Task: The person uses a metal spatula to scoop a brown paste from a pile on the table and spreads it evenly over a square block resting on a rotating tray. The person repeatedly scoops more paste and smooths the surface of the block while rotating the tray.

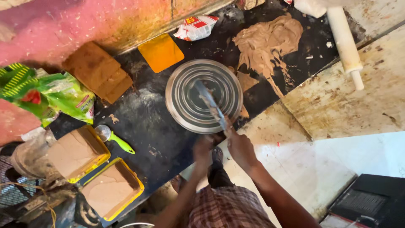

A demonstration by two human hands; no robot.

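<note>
A round steel plate (185,101) lies upside-up on the black counter (147,122), close to its front edge. A long knife (209,103), smeared with brown paste, rests slanted across the plate. My right hand (239,147) grips its handle at the plate's near rim. Just left of it, my left hand (203,148) is blurred at the counter's edge below the plate; it seems to hold nothing. A flattened mass of brown paste (265,40) is spread on the counter beyond the plate.
A white rolling pin (344,38) lies far right. An orange square sheet (161,52), a snack packet (196,26) and stacked brown slabs (99,71) sit at the back. Two yellow trays (139,185) of brown slab, a green-handled scoop (120,143) and green bags (50,95) are left.
</note>
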